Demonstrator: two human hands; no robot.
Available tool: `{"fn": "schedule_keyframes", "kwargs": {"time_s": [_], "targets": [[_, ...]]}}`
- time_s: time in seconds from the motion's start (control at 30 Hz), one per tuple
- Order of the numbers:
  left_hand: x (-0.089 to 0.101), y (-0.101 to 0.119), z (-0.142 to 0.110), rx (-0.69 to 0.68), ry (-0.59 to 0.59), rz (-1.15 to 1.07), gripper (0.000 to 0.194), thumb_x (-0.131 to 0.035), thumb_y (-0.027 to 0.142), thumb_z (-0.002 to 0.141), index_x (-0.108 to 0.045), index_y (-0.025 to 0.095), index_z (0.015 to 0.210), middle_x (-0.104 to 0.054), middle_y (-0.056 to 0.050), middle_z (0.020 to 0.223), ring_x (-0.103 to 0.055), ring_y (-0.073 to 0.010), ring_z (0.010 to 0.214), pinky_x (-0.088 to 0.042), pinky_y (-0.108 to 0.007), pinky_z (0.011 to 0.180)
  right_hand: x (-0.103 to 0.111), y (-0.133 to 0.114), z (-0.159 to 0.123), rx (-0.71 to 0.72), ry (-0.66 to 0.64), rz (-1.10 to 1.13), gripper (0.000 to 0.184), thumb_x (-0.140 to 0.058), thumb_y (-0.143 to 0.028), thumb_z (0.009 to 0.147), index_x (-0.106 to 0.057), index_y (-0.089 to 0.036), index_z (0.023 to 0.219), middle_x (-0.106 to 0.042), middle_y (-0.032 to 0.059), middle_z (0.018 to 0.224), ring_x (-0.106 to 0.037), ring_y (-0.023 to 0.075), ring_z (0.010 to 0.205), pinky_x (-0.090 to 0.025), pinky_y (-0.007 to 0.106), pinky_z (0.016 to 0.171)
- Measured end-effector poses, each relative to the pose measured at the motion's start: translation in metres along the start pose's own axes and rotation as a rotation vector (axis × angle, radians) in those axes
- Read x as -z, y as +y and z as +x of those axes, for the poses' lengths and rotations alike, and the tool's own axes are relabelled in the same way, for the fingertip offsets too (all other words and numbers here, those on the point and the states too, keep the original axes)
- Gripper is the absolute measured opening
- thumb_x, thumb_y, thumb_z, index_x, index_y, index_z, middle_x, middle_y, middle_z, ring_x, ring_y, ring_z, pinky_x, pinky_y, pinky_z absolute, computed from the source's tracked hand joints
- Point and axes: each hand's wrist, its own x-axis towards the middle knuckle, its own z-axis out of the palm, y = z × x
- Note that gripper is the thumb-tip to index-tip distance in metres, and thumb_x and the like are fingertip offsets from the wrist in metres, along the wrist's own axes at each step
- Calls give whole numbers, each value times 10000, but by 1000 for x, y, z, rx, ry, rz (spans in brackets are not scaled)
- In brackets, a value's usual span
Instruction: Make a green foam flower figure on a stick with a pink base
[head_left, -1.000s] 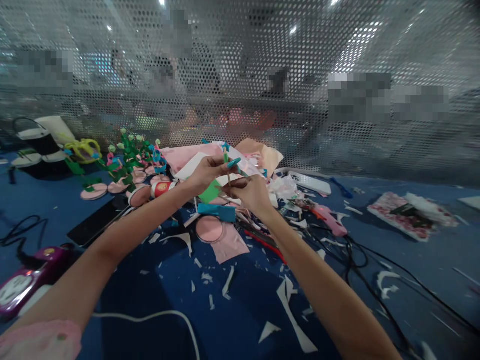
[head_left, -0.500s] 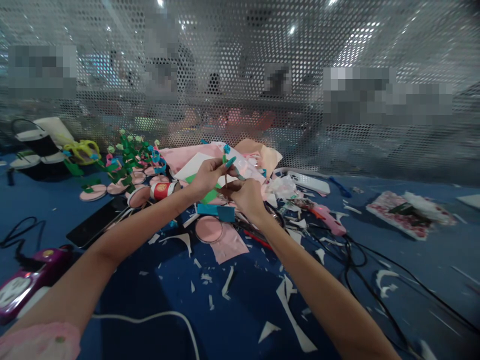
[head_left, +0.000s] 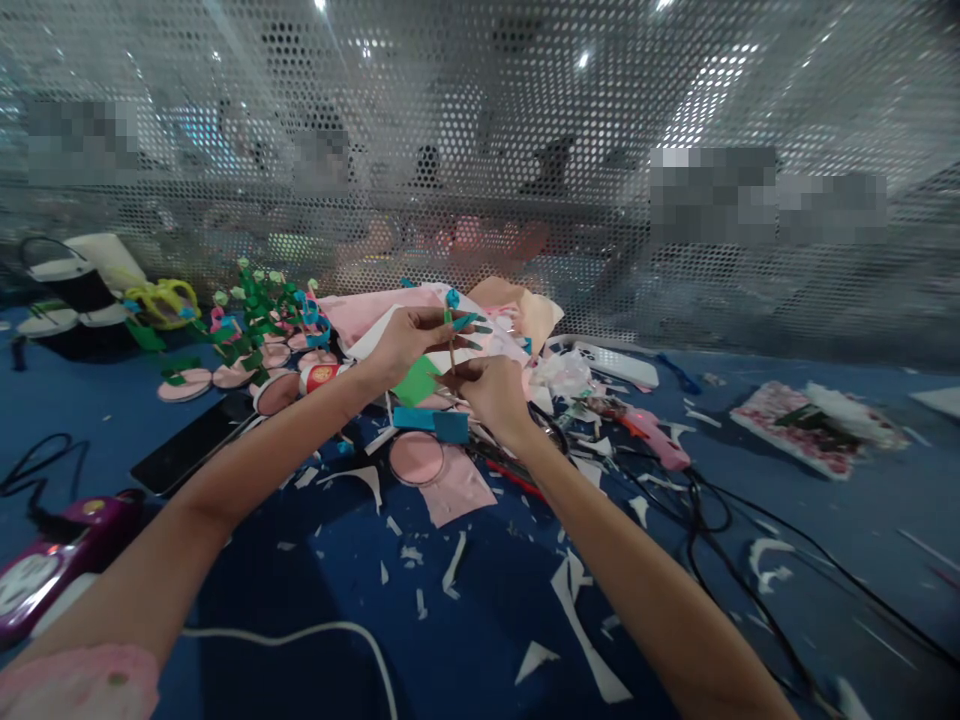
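Note:
Between my hands stands a thin stick-stemmed paper flower (head_left: 453, 299), with a small blue rolled head and some green just under it. My left hand (head_left: 409, 345) has its thumb and forefinger closed at the upper stem, its other fingers reaching behind. Teal shapes show at those fingertips; whether they are nails or paper I cannot tell. Lower down, my right hand (head_left: 491, 395) pinches the brown stem. Below my hands lie a green paper piece (head_left: 416, 382), a blue paper strip (head_left: 420, 419) and a round pink disc (head_left: 417, 458).
Finished-looking paper flowers on pink bases (head_left: 185, 385) stand at the left, near yellow-handled scissors (head_left: 165, 303) and a black phone (head_left: 193, 445). At right lies a pink glue gun (head_left: 660, 438) with black cables. White scraps (head_left: 592, 640) litter the blue surface before a perforated metal panel (head_left: 480, 120).
My left hand has shifted slightly left and its fingers have spread a little behind the stem. The right hand keeps its pinch, and more of the green paper shows.

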Motion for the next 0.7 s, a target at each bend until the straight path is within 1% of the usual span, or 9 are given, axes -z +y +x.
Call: {"fn": "schedule_keyframes", "kwargs": {"time_s": [0.13,0.23,0.33,0.43,0.5,0.6,0.7], "targets": [[-2,-4,1,-3,40,-58,293,-808,314,548,-705,113,734,-714,-59,761,-672,-165,727,-526,-320,769,0,2,1,10,4,-34,147,-670,-263,696,-744,-136,694,-706,67,629,-626,179,567,-380,239,509],[-4,-5,1,11,95,-64,258,-792,309,580,-690,100,692,-700,-54,693,-658,-142,655,-524,-308,739,-2,3,0,13,5,-37,145,-671,-272,697,-740,-146,680,-710,66,639,-632,184,584,-395,244,535],[-6,-5,0,6,132,-43,254,-792,301,580,-674,93,665,-675,-31,622,-626,-109,581,-517,-278,690,-3,4,0,4,-12,-37,153,-662,-268,704,-738,-137,684,-709,71,639,-629,181,579,-392,243,535],[-8,-6,-2,0,141,-44,255,-781,306,596,-660,89,653,-653,-17,587,-606,-96,551,-512,-263,661,-5,4,0,2,-40,-62,195,-649,-294,715,-736,-122,685,-700,81,618,-624,183,566,-380,244,517],[-9,-5,-3,5,154,-54,237,-767,294,621,-646,91,635,-639,-9,572,-596,-89,538,-511,-258,649,-6,5,0,15,-45,-83,218,-641,-309,722,-734,-114,692,-705,96,643,-635,199,594,-388,252,532],[-10,-4,-3,13,175,-56,206,-753,257,645,-626,98,614,-622,9,559,-583,-76,526,-510,-244,642,-8,5,-1,25,-28,-87,202,-636,-298,719,-729,-119,705,-714,111,694,-651,223,651,-409,265,562],[-7,-2,-1,40,139,-24,210,-764,254,631,-628,95,622,-624,8,573,-590,-76,535,-513,-247,653,-9,4,-2,23,-14,-60,213,-630,-323,716,-722,-133,683,-706,100,658,-639,208,619,-401,258,532]]}}
